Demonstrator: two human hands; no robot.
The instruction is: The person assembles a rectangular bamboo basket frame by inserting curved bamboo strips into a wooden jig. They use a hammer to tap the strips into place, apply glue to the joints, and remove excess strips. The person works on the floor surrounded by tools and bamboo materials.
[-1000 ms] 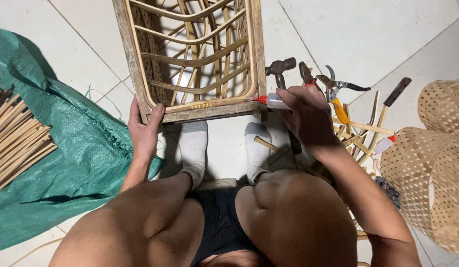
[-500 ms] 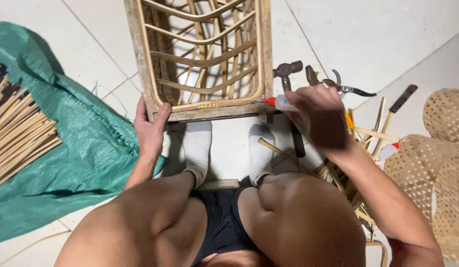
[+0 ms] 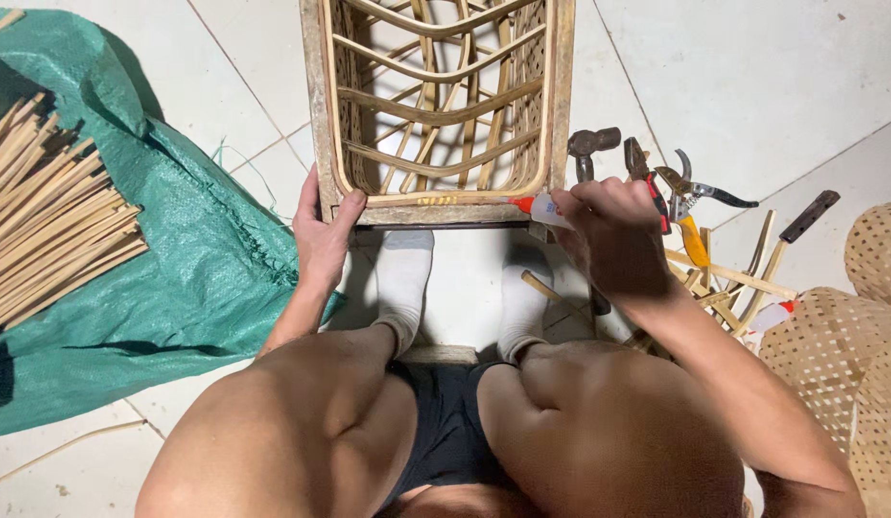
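Rattan frame [image 3: 436, 115] lies on the tiles just ahead of our 2 feet, light but stiff; our left hand [image 3: 323, 235] clasps its near corner, our right hand [image 3: 604, 225] pinches a glue tube [image 3: 537, 206] against its near rail.

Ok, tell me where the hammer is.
The hammer lies on the floor tiles right of the rattan frame, just above the right hand, beside the pruning shears.

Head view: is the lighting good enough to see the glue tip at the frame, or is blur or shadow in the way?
Head view: sharp, evenly lit; soft shadows under the rattan frame; right hand and glue tube crisp, left hand clear; slight wide-angle bending at edges.
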